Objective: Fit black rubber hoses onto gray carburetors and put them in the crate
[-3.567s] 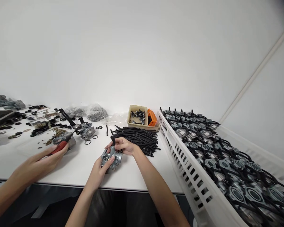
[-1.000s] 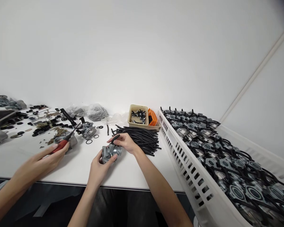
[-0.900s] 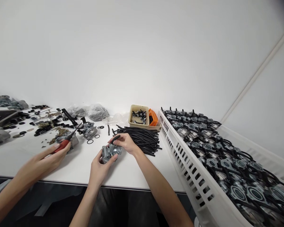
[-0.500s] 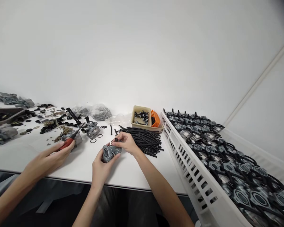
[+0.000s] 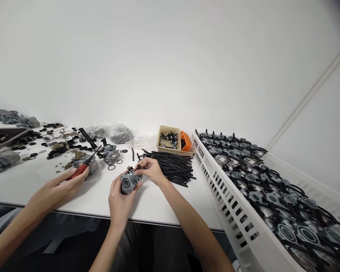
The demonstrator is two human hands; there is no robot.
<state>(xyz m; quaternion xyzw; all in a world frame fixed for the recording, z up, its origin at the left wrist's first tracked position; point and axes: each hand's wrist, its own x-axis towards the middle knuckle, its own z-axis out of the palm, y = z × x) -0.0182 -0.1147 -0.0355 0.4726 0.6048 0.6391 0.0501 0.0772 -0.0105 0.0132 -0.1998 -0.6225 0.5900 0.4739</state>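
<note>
Head cam's aimed forward and down over the table (image 5: 150,208), left hand (image 5: 119,202) and right hand (image 5: 152,172) pretty close.

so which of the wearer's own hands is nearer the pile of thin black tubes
Right: the right hand is close beside the left end of the pile of thin black tubes; the left hand is farther left, holding the silvery-grey metal part.

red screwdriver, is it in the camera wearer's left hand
No, a co-worker's hand holds the red screwdriver, while the wearer's left hand holds a gray metal part.
</note>
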